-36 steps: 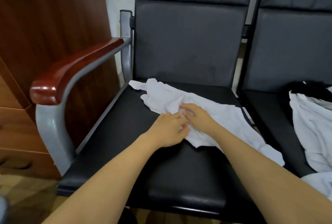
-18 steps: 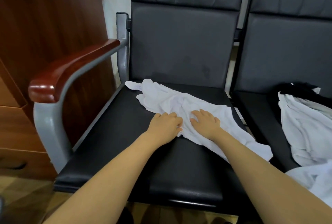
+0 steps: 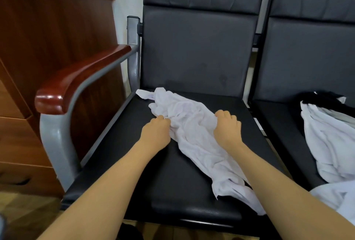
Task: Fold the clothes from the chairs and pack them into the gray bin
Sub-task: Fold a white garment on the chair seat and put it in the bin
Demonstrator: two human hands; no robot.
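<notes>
A crumpled white garment (image 3: 194, 136) lies diagonally across the black seat (image 3: 119, 162) of the left chair, from the back left corner to the front right edge. My left hand (image 3: 155, 134) pinches the garment's left edge with curled fingers. My right hand (image 3: 227, 127) grips the cloth's right side, fingers curled into the fabric. More white clothes (image 3: 326, 139) and a black garment (image 3: 318, 97) are piled on the right chair. The gray bin is not in view.
A red-brown wooden armrest (image 3: 76, 78) on a grey metal frame (image 3: 55, 143) borders the seat's left. A wooden cabinet (image 3: 48, 37) with drawers stands further left. Dark padded backrests (image 3: 196, 47) rise behind both seats. Wooden floor shows below.
My hands have moved apart along the white garment: the right hand shifted right and curled into the cloth, the left hand now pinches its left edge. The cloth is bunched between them.
</notes>
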